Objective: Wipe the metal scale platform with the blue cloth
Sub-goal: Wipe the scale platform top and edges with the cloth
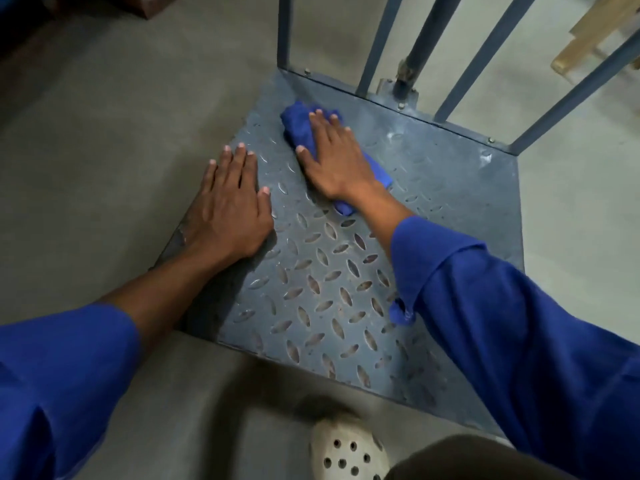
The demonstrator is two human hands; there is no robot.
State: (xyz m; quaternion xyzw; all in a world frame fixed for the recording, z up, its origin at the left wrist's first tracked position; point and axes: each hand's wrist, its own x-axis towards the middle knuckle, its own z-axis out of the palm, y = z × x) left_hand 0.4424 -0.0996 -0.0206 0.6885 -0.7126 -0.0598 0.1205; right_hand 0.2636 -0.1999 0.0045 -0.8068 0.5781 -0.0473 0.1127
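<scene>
The metal scale platform [332, 285] is a grey diamond-tread plate lying low on the floor. A crumpled blue cloth [298, 128] lies on its far half. My right hand [334, 155] presses flat on top of the cloth, fingers spread, with cloth showing beyond the fingertips and behind the wrist. My left hand [232, 206] rests palm down on the platform's left edge, fingers apart, holding nothing. Both arms wear blue sleeves.
Grey-blue upright bars [381, 43] and a round post [427, 39] rise from the platform's far edge. Concrete floor [104, 133] surrounds the plate. A white perforated clog [348, 452] stands at the near edge. Wooden pieces [595, 32] lie at the far right.
</scene>
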